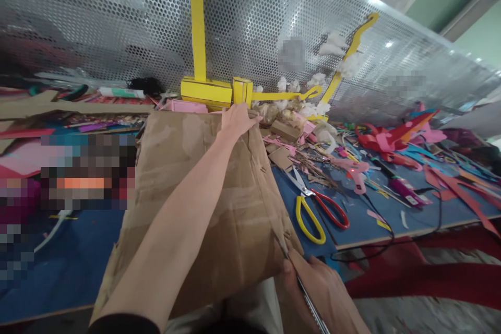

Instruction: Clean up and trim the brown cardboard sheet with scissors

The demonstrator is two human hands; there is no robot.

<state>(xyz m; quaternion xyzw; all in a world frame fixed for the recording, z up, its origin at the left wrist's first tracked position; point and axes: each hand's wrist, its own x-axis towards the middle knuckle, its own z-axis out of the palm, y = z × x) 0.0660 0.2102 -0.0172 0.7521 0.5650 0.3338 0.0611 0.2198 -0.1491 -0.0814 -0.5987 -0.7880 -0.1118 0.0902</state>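
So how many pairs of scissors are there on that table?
1. The scissors, with one yellow and one red handle, lie on the blue tabletop to the right of the cardboard. Others may be hidden under the scraps behind.

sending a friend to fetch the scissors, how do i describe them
Start at the blue table, then the big brown cardboard sheet under the left hand. Just right of it lie slightly open scissors. Unlike the pink glue gun nearby, they have one yellow handle and one red.

Creased brown cardboard (242, 203) under slim tool (310, 305)
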